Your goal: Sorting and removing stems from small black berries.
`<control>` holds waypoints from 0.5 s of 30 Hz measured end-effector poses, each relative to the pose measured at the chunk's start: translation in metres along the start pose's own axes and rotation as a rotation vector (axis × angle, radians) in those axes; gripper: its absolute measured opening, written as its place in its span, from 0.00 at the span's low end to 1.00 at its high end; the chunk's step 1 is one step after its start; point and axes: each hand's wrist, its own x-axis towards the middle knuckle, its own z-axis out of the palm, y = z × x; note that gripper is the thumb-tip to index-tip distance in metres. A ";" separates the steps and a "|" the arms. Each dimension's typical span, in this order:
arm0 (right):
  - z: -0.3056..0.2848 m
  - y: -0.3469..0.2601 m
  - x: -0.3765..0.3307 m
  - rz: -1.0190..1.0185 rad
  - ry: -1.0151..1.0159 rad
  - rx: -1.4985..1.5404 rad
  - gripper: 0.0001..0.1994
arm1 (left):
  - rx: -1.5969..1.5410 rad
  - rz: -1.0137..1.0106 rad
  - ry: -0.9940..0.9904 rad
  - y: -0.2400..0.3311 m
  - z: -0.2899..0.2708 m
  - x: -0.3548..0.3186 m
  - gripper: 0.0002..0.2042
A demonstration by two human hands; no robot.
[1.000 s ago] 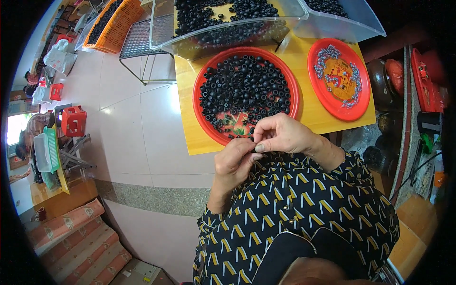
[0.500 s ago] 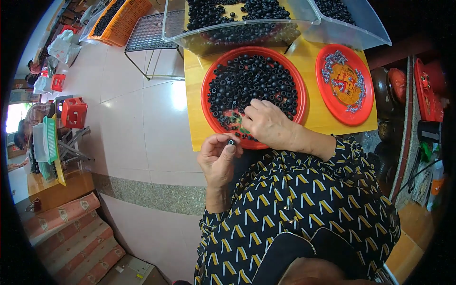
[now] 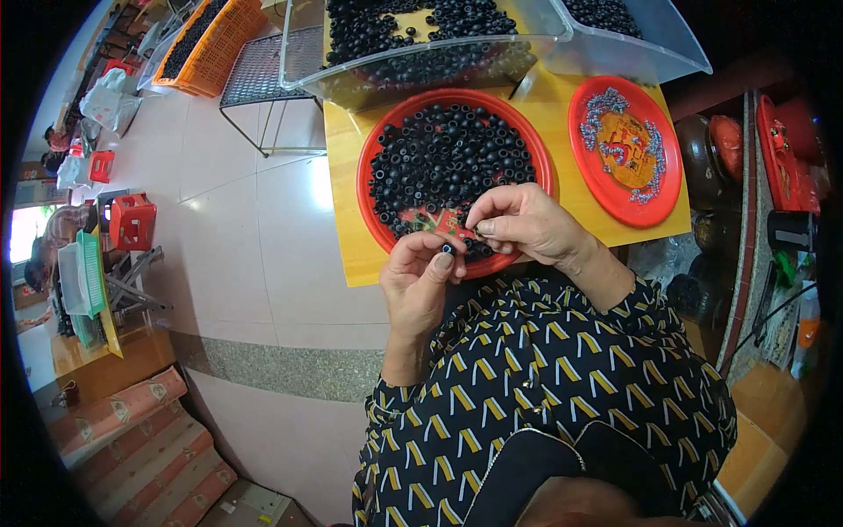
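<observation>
The left hand (image 3: 413,285) is at the near edge of the tray, its thumb and curled forefinger pinching a small round black bead-like piece with a pale ring at its open end (image 3: 447,249), which faces up. Just to its right, the right hand (image 3: 536,228) has its thumb and forefinger brought together at the tips, the other fingers loosely bent; whether something tiny sits between those tips cannot be told. The two hands are close together, fingertips near each other, over the near part of a round red plastic tray (image 3: 545,167). Loose black hollow round pieces (image 3: 452,158) cover most of the tray's far and middle area, while its printed bottom shows at the near side. The tray sits on a yellow wooden table (image 3: 351,237). To its right lies an oval red plastic plate (image 3: 641,213) with small bluish-grey pieces (image 3: 655,167) scattered around a printed orange centre. Beyond the tray, at the far side, stands a clear plastic bin (image 3: 342,94) holding more black round pieces, with a second clear plastic bin (image 3: 637,61) beside it on the right.
</observation>
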 end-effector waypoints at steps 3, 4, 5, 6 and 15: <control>0.004 0.003 -0.005 -0.087 -0.034 0.242 0.06 | 0.004 -0.058 0.004 0.001 0.006 0.001 0.08; 0.007 0.003 -0.007 -0.113 -0.026 0.221 0.05 | 0.007 -0.059 0.003 0.000 0.007 0.001 0.08; 0.009 0.003 -0.009 -0.138 -0.018 0.200 0.05 | 0.033 -0.073 0.015 0.000 0.007 0.000 0.08; 0.013 0.000 -0.011 -0.139 -0.017 0.203 0.05 | 0.059 -0.087 0.027 -0.001 0.007 -0.001 0.08; 0.020 0.002 -0.013 -0.136 0.039 0.056 0.05 | 0.519 0.151 0.059 -0.005 0.011 -0.007 0.10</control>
